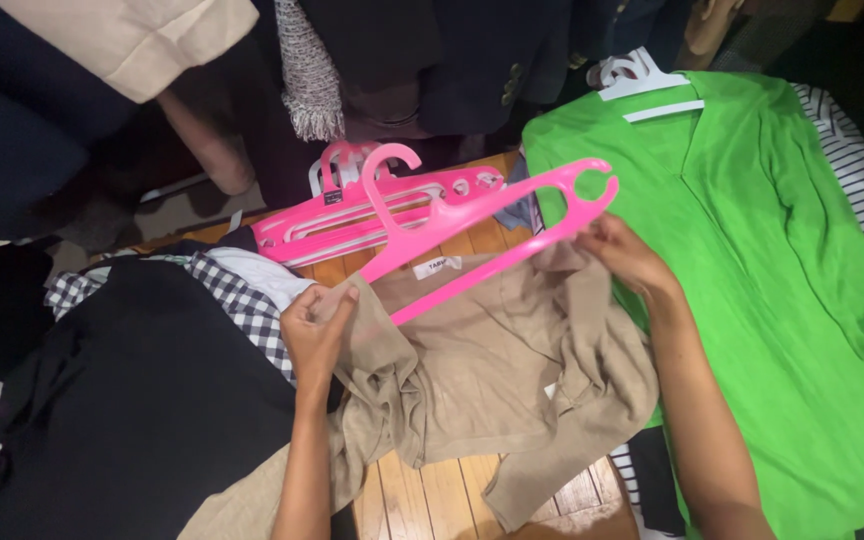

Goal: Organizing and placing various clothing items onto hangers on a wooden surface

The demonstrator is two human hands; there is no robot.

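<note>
A pink plastic hanger [482, 235] lies slantwise across the collar end of a beige knit top [482, 370], which sits crumpled on a wooden floor [432, 495]. The hanger looks light and stiff, with thin arms that would flex a little; its ends seem the surest places to hold it. The top looks soft and limp, likely to sag and slip off unless held at the neckline or shoulders. The left hand [317, 330] pinches a fold of the top at the hanger's lower end, fingers closed on cloth. The right hand [624, 255] grips the hanger's upper end together with fabric. Behind the hanger lies a stack of pink hangers [352, 215]; right of it, a bright green top [752, 270] on a white hanger [642, 85]; left of it, a black garment [142, 400] over a checked shirt [242, 300].
</note>
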